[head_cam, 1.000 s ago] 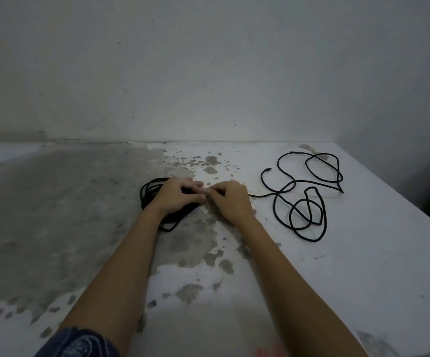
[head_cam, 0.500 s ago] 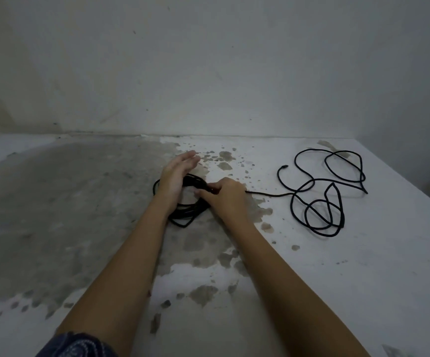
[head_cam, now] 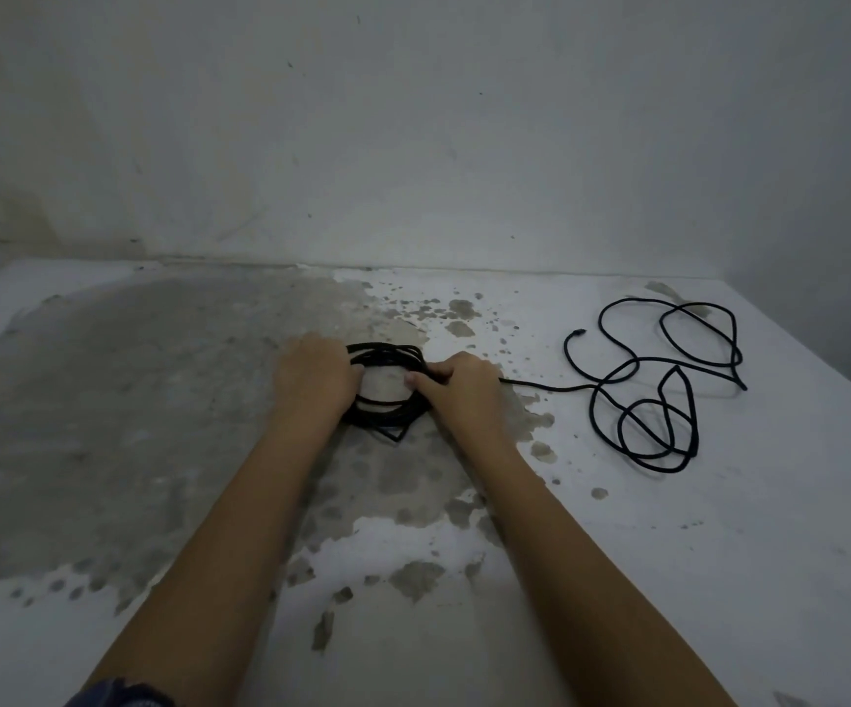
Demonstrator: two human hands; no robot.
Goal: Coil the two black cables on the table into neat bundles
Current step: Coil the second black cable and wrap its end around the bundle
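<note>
A coiled black cable bundle (head_cam: 388, 408) lies flat on the table at the centre. My left hand (head_cam: 314, 377) grips the bundle's left side, fingers curled over the loops. My right hand (head_cam: 459, 387) grips the bundle's right side, thumb against the strands. A loose black cable (head_cam: 663, 395) sprawls in tangled loops at the right; one straight strand of it runs left under my right hand. Whether that strand joins the bundle is hidden by the hand.
The table (head_cam: 719, 553) is white with large grey worn patches on its left half. A wall (head_cam: 413, 145) rises along the far edge. The table's right edge slants close past the loose cable.
My left hand, lifted with straight fingers half a second ago, has come down and closed on the bundle's left side. My hands have moved apart, and the bundle's hollow middle shows between them.
</note>
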